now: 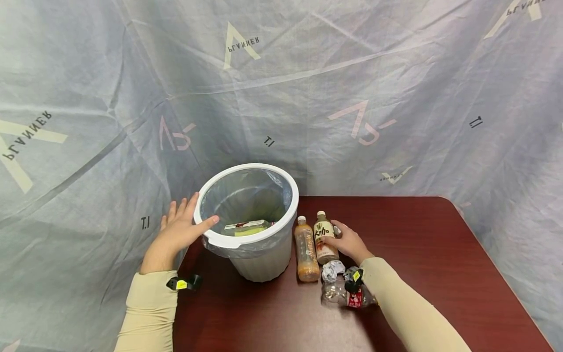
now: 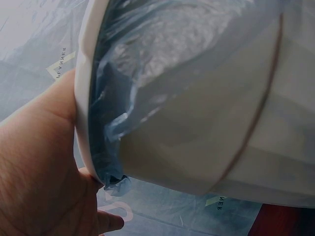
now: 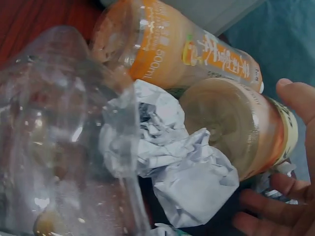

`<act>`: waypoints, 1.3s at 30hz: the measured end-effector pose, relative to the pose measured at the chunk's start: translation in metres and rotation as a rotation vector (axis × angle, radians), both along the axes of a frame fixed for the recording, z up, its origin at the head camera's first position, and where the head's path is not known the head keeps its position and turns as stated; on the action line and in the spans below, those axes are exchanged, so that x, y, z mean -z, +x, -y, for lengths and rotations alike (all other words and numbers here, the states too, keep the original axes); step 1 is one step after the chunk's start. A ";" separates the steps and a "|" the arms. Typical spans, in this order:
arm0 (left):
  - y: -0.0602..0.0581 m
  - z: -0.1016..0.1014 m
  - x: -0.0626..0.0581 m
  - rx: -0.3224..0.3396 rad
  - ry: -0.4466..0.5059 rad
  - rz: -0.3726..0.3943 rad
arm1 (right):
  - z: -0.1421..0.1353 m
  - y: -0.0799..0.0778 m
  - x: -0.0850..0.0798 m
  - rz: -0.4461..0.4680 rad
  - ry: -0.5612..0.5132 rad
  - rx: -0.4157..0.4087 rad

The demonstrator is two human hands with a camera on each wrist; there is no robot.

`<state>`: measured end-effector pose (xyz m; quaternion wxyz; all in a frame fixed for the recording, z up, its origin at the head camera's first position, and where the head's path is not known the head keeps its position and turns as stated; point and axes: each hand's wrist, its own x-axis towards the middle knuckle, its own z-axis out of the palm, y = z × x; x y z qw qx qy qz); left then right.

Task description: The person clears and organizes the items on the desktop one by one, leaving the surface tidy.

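From the head, we see the left hand [image 1: 178, 234] with fingers spread at a white bin [image 1: 260, 264], and the right hand [image 1: 352, 244] around a cream-labelled bottle [image 1: 324, 232] on the surface [image 1: 396, 220], beside an orange-labelled bottle [image 1: 308, 254]. From the left wrist, we see that hand touching the bin's rim [image 2: 88, 39]. From the right wrist, thumb and fingers flank the bottle; whether they grip, we cannot tell. Crumpled paper [image 3: 194, 179] lies near its base.
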<state>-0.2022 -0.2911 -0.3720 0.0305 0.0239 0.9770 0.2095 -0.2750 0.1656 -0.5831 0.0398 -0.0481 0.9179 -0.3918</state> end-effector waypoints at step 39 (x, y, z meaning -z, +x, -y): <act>0.001 0.001 0.001 0.001 0.005 -0.008 | -0.008 -0.031 -0.089 0.068 -0.295 -0.033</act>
